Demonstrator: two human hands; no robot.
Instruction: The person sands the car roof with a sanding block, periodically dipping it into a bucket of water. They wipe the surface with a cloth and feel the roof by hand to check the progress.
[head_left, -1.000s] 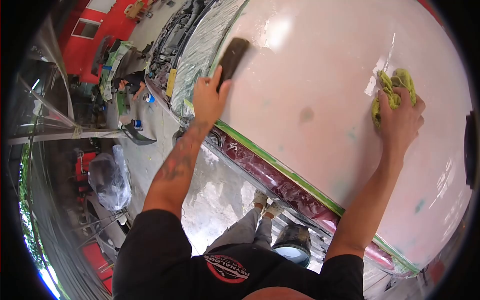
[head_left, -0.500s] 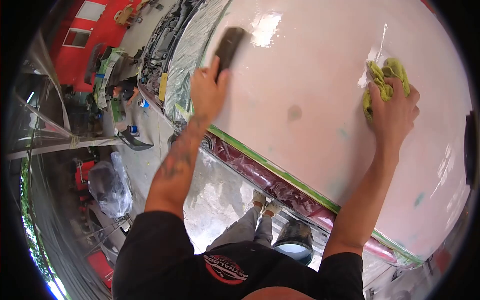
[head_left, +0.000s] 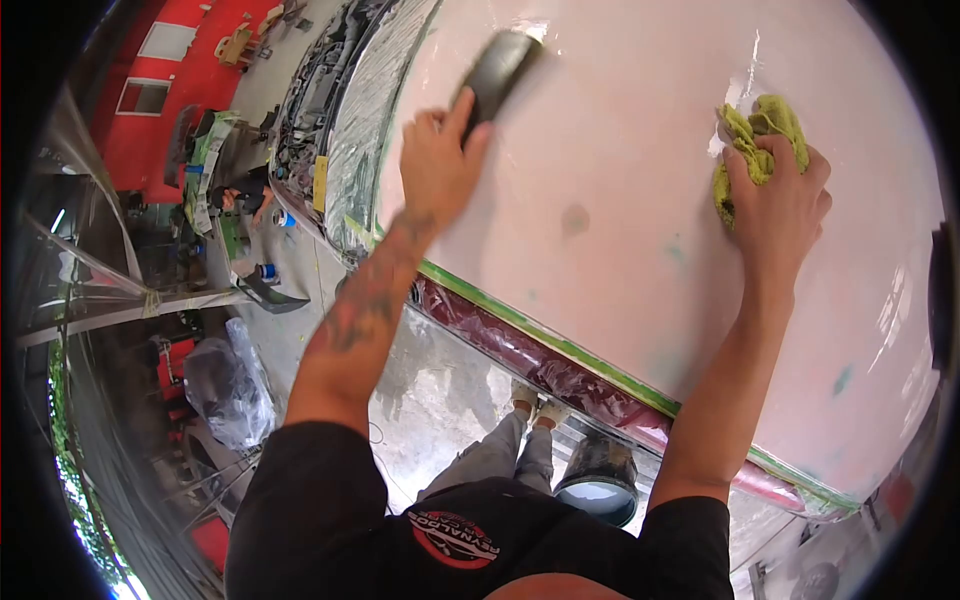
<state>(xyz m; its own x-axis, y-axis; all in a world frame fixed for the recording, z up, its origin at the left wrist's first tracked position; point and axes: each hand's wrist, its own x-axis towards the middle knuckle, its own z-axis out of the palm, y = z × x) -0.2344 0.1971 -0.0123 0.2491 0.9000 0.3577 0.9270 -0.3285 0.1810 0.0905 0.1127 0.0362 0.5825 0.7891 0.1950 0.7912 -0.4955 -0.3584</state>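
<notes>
A car roof panel [head_left: 620, 290] coated in pale pink primer spreads out before me, with wet shine and a few greenish spots. My left hand [head_left: 440, 165] grips a long dark sanding block [head_left: 503, 72], which lies against the panel near its upper left part. Over on the right, my right hand [head_left: 785, 195] is closed around a crumpled yellow-green cloth [head_left: 765, 130] on the same surface. The cloth partly hides the fingers holding it.
Green masking tape [head_left: 540, 335] and plastic film over dark red bodywork [head_left: 530, 360] line the near edge. A dark bucket of liquid [head_left: 598, 475] stands by my feet. A co-worker [head_left: 245, 195] is at the far left, near an open engine bay [head_left: 325, 110].
My left hand has moved right and slightly up across the panel with the sanding block. The right hand and cloth stay in about the same place.
</notes>
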